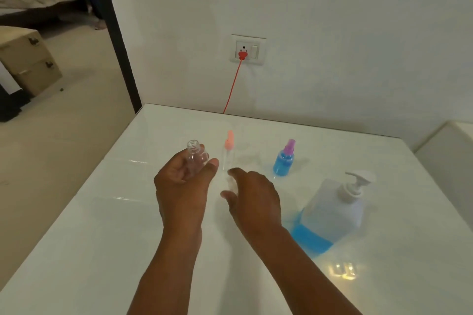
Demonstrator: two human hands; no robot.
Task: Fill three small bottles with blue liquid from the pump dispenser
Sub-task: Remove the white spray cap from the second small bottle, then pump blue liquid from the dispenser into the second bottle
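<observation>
Your left hand (183,181) holds 1 empty clear bottle (195,155) up, cap off. Your right hand (252,195) reaches out, fingers loose, toward the pink-capped bottle (228,153). The pump dispenser (335,208) sits right.

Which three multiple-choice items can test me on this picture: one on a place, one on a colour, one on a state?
1. The pump dispenser stands:
A. at the table's right side
B. on the floor
C. in the left hand

2. The cap of the filled small bottle is:
A. green
B. purple
C. black

3. The open clear bottle in the left hand is:
A. full of blue liquid
B. capped
C. empty

Key: 1 A, it stands right of the right hand. 2 B, purple sprayer over blue liquid. 3 C, clear, with bare threaded neck.
</observation>
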